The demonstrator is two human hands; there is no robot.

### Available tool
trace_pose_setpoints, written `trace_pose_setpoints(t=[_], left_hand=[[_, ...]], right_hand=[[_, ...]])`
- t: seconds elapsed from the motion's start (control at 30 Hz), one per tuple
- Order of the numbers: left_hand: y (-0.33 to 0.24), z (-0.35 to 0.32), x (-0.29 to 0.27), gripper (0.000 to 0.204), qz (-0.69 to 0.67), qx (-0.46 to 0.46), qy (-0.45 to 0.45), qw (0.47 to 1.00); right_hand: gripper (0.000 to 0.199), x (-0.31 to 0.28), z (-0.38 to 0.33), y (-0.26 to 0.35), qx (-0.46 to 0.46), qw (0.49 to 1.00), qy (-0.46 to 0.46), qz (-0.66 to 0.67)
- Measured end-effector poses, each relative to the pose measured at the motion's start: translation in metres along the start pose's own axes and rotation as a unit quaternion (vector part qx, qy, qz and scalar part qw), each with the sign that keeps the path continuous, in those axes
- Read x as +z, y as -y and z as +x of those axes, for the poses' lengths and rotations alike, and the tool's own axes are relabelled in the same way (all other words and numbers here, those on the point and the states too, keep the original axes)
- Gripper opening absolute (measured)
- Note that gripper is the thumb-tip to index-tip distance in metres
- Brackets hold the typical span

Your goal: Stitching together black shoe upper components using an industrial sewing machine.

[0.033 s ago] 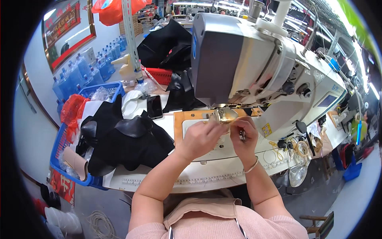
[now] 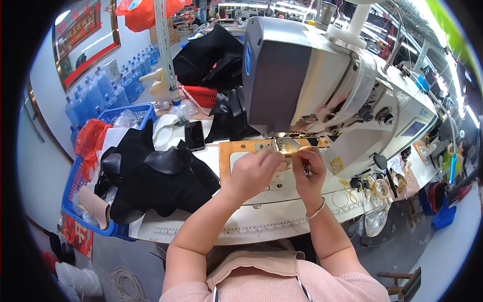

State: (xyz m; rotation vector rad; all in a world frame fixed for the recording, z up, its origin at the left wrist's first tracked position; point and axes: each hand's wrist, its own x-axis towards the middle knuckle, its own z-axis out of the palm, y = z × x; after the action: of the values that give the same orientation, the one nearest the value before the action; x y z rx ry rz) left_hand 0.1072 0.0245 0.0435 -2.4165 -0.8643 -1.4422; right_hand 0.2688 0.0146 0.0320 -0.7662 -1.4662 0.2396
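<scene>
A: Where are your hands?

B: Your left hand [image 2: 255, 171] has bent fingers by the shiny metal part [image 2: 288, 146] under the head of the big sewing machine [image 2: 342, 95]. I cannot tell if it pinches anything. Your right hand [image 2: 309, 168] is just beside it, curled around a small metal thing [image 2: 307, 172].

A: What is on your table?

B: Your white table [image 2: 282, 217] has a ruler strip [image 2: 259, 228] along its front edge. A tan board [image 2: 226, 156] lies by the machine. On your left, black pieces [image 2: 156, 189] are heaped up, partly over a blue basket [image 2: 70, 196], and a phone [image 2: 194, 135] lies near them. On your right is a tape roll [image 2: 381, 188].

A: And your room?

B: Blue water bottles [image 2: 103, 93] stand in rows by the left wall, below a framed panel [image 2: 93, 48]. A coil of cord [image 2: 126, 283] lies on the grey floor [image 2: 118, 251]. Long lights [image 2: 241, 5] shine far back.
</scene>
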Motion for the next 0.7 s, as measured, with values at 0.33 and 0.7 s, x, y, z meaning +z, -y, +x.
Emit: trace_pose_setpoints(t=[0.33, 0.7], left_hand=[[0.046, 0.001, 0.03, 0.014, -0.07, -0.091, -0.098, 0.989], [0.08, -0.006, 0.049, 0.015, -0.13, -0.093, -0.119, 0.98]], right_hand=[[0.006, 0.035, -0.004, -0.032, 0.157, 0.984, -0.064, 0.061], [0.007, 0.064, -0.006, -0.055, 0.139, 0.979, -0.122, 0.084]])
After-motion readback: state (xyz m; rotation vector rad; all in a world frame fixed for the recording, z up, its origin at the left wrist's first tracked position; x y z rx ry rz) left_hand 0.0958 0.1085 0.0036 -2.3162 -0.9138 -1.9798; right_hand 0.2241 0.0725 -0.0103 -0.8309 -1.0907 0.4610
